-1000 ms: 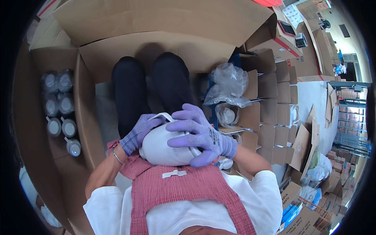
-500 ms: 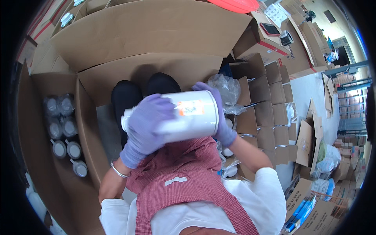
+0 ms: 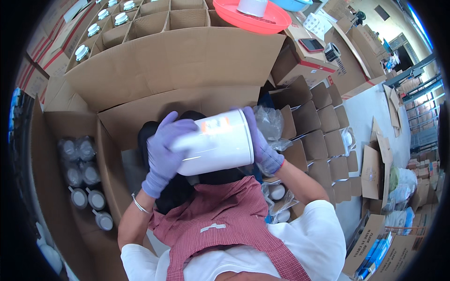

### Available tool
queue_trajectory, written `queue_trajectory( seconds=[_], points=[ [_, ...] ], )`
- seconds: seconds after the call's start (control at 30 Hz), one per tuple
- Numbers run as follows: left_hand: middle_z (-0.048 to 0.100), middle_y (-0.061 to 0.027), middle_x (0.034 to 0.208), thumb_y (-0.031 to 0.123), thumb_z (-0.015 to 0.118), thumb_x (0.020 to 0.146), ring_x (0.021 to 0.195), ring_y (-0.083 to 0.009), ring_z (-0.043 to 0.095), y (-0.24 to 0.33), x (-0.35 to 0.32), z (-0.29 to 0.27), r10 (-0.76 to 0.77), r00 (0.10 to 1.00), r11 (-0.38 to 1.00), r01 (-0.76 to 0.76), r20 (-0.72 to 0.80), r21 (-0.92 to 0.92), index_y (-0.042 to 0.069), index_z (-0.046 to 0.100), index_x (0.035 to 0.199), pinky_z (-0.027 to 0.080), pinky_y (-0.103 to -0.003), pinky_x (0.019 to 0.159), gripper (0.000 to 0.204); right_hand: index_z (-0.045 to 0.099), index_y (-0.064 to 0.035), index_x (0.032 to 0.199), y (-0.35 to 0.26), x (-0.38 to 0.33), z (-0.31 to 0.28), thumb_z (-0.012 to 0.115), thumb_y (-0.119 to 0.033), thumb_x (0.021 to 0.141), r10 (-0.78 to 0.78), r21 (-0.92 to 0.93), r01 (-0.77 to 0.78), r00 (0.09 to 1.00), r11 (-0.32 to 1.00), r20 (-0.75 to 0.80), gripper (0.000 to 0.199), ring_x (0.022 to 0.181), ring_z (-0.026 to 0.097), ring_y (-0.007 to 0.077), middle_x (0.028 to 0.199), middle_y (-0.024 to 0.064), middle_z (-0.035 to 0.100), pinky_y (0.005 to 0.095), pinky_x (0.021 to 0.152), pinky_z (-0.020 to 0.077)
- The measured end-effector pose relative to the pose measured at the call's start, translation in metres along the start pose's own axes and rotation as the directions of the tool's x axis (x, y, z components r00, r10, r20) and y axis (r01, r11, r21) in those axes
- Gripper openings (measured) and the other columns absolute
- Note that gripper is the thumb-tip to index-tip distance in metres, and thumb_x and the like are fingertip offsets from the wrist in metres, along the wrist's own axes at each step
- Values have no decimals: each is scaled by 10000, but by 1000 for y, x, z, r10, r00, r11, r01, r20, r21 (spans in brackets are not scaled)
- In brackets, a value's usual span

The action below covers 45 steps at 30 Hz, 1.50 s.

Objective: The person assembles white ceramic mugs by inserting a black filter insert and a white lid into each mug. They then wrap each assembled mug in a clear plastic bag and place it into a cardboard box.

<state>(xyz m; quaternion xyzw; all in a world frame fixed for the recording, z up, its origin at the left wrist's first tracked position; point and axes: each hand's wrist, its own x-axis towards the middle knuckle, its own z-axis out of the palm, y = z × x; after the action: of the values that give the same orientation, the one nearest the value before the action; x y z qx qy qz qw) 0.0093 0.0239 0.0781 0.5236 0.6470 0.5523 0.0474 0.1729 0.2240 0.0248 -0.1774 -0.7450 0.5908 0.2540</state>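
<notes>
Above my lap, a white cylindrical canister (image 3: 218,145) with an orange and white label lies tilted between my two purple-gloved hands. My left hand (image 3: 164,150) is wrapped over its left end, its fingers slightly smeared by motion; that end is hidden behind the hand. At the opposite end, my right hand (image 3: 262,145) presses against the flat base, most of its fingers behind it. Below the canister lies my red checked apron (image 3: 229,201).
A tall carton at left holds plastic-wrapped round white pieces (image 3: 77,161) and several with side tabs (image 3: 96,199). Ahead, a divided carton (image 3: 147,28) holds white-capped items beside a red basin (image 3: 253,16). At right stand cardboard dividers (image 3: 307,122) and a clear plastic bag (image 3: 269,124).
The canister has shifted slightly left and its base now faces me more. My left hand has slid toward the far left end, with fingers raised. More of the divided carton ahead shows.
</notes>
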Motion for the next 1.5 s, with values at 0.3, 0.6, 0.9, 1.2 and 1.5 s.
queue_trajectory(
  seconds=[0.3,0.6,0.9,1.2,1.5],
  points=[
    [725,-131,964,74,638,655,1010,-310,692,13,15,9,272,961,934,-275,48,226,47,720,923,365,-531,1128,281,331,-40,1508,-17,5,-4,556,-254,982,-91,-81,100,990,992,108,611,1403,378,266,1491,146,387,348,1158,303],
    [728,-77,936,123,653,910,853,-117,659,-3,5,-9,-639,766,610,559,67,-562,-41,735,986,522,-264,791,199,408,-47,1498,-103,33,-28,542,-471,886,-437,-66,553,720,831,539,757,1486,217,387,1616,190,219,463,1200,173],
    [744,-119,978,35,636,864,966,-222,693,-4,6,-4,-3,978,1000,7,-209,19,-30,717,950,385,-491,1123,135,217,-49,1562,-38,21,6,420,-282,1055,-4,402,-78,980,913,198,594,1400,337,227,1517,127,333,346,1172,243],
    [739,-126,937,33,649,855,962,-248,697,-3,18,-13,-195,915,981,189,-353,-52,-28,728,973,409,-485,1109,155,432,-76,1471,-68,55,7,628,-347,909,-295,212,240,911,947,286,654,1459,286,294,1569,158,291,414,1188,223],
    [656,-121,1187,264,467,1049,989,-201,682,-28,8,-32,-434,758,876,227,-488,-427,-2,597,1250,571,-328,841,358,584,-98,1305,-155,233,-42,714,-342,827,-629,-644,534,771,548,105,552,1249,538,331,1305,182,573,444,1074,413]
  ],
)
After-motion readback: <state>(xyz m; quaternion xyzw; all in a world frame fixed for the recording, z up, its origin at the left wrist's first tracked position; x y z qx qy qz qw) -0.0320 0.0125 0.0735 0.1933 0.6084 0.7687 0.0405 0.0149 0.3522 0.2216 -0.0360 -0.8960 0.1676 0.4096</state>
